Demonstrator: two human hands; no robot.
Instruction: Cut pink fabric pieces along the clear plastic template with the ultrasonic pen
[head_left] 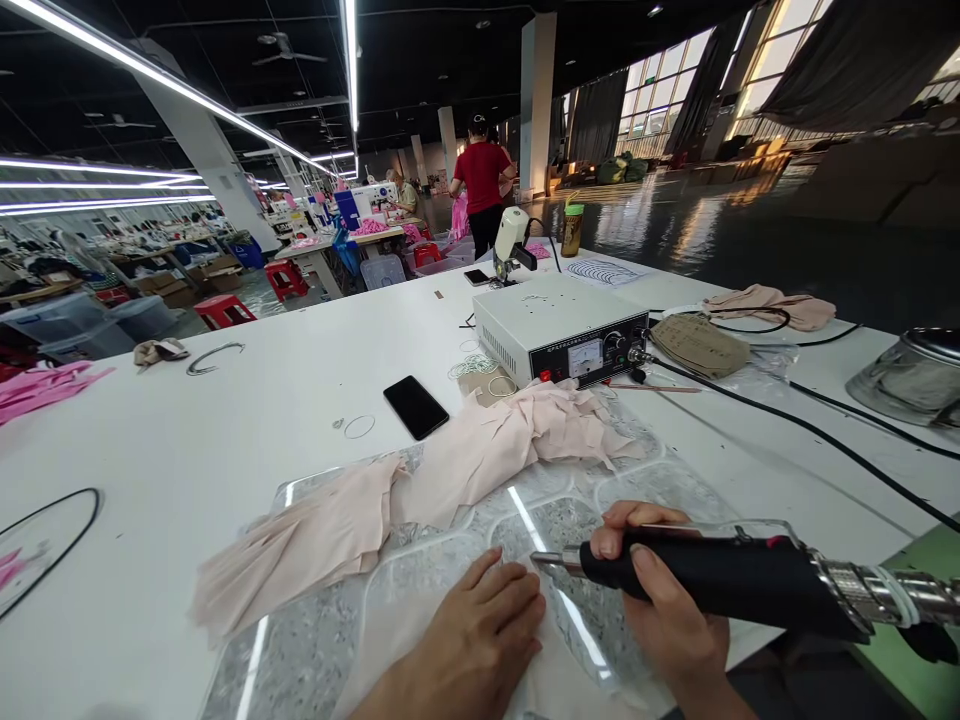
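My right hand [667, 600] grips a black hand-held tool [720, 577] with a metal tip pointing left. A metal fitting and a cable run off the tool to the right. My left hand [480, 640] rests with curled fingers on a pale fabric piece [420, 640] lying on a clear plastic sheet [315, 640] over a speckled pad. The tool tip hovers just right of my left fingers. A pile of pale pink fabric pieces [420, 480] lies beyond my hands on the sheet.
A white control box [559, 340] with a dial stands behind the pile, its black cable [787, 420] running right. A black phone [415, 406] lies left of it. Thin rings, a khaki pouch [697, 345], a metal pot [911, 380] and a person in red [481, 195] are farther off.
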